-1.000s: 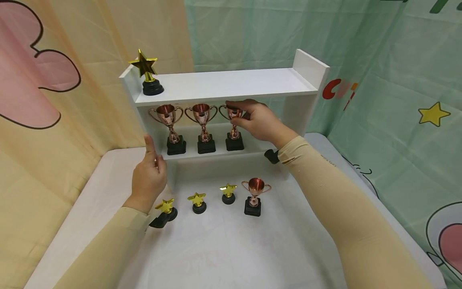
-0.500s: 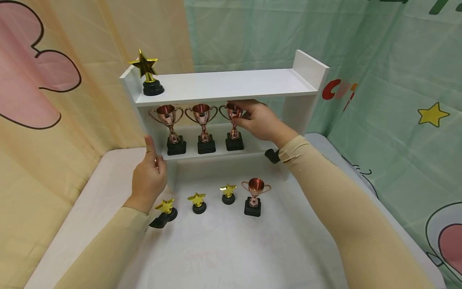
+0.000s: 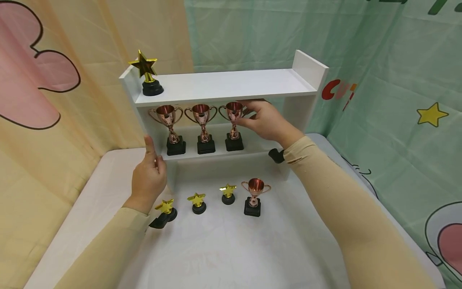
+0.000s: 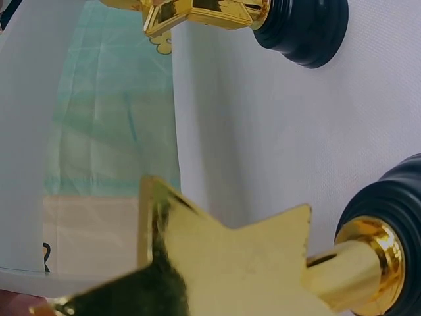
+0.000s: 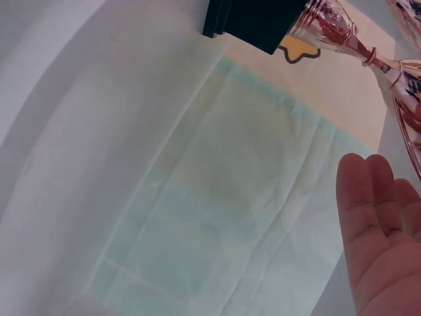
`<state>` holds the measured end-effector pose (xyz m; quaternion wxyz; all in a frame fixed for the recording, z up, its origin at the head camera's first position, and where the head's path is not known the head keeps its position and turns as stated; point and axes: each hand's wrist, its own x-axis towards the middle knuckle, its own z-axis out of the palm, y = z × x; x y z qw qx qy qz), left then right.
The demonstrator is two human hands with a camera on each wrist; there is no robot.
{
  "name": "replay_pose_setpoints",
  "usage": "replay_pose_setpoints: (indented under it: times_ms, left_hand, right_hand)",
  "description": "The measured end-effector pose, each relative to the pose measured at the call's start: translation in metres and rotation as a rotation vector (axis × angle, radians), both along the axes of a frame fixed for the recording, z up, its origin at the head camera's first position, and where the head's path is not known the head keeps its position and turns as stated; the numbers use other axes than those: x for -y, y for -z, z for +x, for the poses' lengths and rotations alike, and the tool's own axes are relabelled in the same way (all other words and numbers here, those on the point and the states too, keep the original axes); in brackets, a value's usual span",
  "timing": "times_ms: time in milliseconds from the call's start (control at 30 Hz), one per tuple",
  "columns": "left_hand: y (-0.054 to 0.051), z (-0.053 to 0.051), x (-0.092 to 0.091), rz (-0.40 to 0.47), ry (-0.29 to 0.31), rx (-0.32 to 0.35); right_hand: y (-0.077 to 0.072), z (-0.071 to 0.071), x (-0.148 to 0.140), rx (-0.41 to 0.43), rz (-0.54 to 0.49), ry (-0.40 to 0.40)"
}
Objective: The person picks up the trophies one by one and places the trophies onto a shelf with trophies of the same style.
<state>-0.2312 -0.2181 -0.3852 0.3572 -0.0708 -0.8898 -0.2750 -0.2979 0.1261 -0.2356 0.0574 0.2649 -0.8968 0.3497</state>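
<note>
In the head view, several copper-coloured trophy cups with black bases are in sight. Three stand in a row on the middle level of a white shelf (image 3: 231, 82). My right hand (image 3: 268, 120) is beside the rightmost cup (image 3: 234, 112), its thumb close to the bowl; whether it touches is unclear. In the right wrist view its fingers (image 5: 365, 204) are straight, near the cup's handle. My left hand (image 3: 148, 180) holds the shelf's left side panel, one finger pointing up along it. Another cup (image 3: 254, 196) stands on the white table below.
A gold star trophy (image 3: 146, 74) stands at the top shelf's left end. Smaller-looking gold star trophies stand on the table: one by my left wrist (image 3: 166, 206), others in the middle (image 3: 197, 202) and farther right (image 3: 228, 194). Curtains (image 3: 252, 32) hang behind.
My right hand has shifted slightly right and its fingers have come off the rightmost cup's bowl, which now shows more fully. The left hand has stayed put.
</note>
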Motion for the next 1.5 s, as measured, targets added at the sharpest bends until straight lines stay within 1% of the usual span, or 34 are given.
replay_pose_setpoints:
  times_ms: [200, 300, 433, 500, 600, 733, 833, 967, 1100, 1200, 1500]
  left_hand:
    - [0.001, 0.0, 0.0, -0.005, -0.001, 0.0]
    - [0.001, 0.0, 0.0, -0.01, 0.002, -0.004]
    - [0.001, 0.0, 0.0, -0.011, 0.006, -0.012]
    - [0.001, 0.001, 0.0, -0.01, 0.007, -0.01]
    - [0.0, 0.002, 0.0, -0.011, 0.005, 0.0]
    - [-0.001, 0.003, -0.001, -0.012, 0.006, 0.014]
    - [-0.002, 0.003, -0.001, -0.01, 0.006, 0.014]
    - [-0.001, 0.002, -0.001, -0.006, 0.011, -0.001]
    - [0.001, 0.0, 0.001, -0.006, 0.013, -0.015]
    - [0.002, -0.001, 0.002, -0.005, 0.014, -0.023]
    - [0.001, 0.001, 0.002, -0.002, 0.018, -0.015]
  right_hand:
    - [0.004, 0.011, -0.017, -0.019, -0.007, 0.008]
    - [0.01, 0.02, -0.031, -0.073, -0.008, -0.005]
    - [0.023, 0.036, -0.05, -0.156, -0.003, -0.027]
    - [0.032, 0.044, -0.057, -0.173, 0.009, -0.043]
    - [0.048, 0.055, -0.065, -0.17, 0.035, -0.077]
    - [0.073, 0.069, -0.067, -0.157, 0.091, -0.133]
    - [0.094, 0.077, -0.066, -0.139, 0.13, -0.172]
    - [0.116, 0.082, -0.063, -0.092, 0.159, -0.19]
    - [0.129, 0.084, -0.061, -0.034, 0.15, -0.21]
    - [0.134, 0.083, -0.06, -0.009, 0.144, -0.236]
    - [0.14, 0.084, -0.058, -0.015, 0.173, -0.284]
